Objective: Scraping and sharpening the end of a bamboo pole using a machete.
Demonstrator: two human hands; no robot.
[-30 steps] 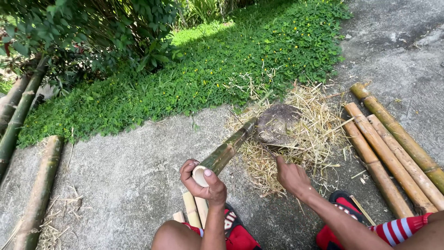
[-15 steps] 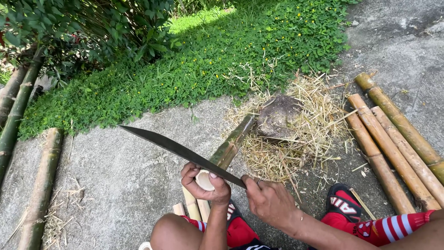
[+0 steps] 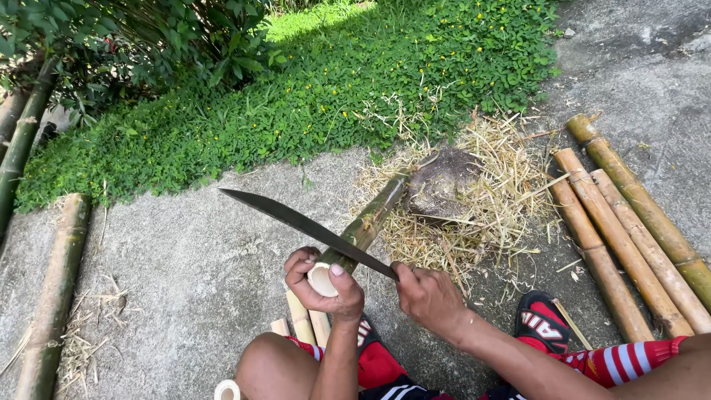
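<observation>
- The near end of the bamboo piece [image 3: 361, 231] is clasped by the left hand [image 3: 326, 285].
- The long knife [image 3: 304, 226] is gripped tightly by the right hand [image 3: 429, 296] and is now laid across the bamboo; a second ago no knife was held.
- The far end is rested on the wooden block [image 3: 442, 183] among straw.

Head camera, looking steeply down-forward, close over hands [image 3: 370, 285], ground beyond.
</observation>
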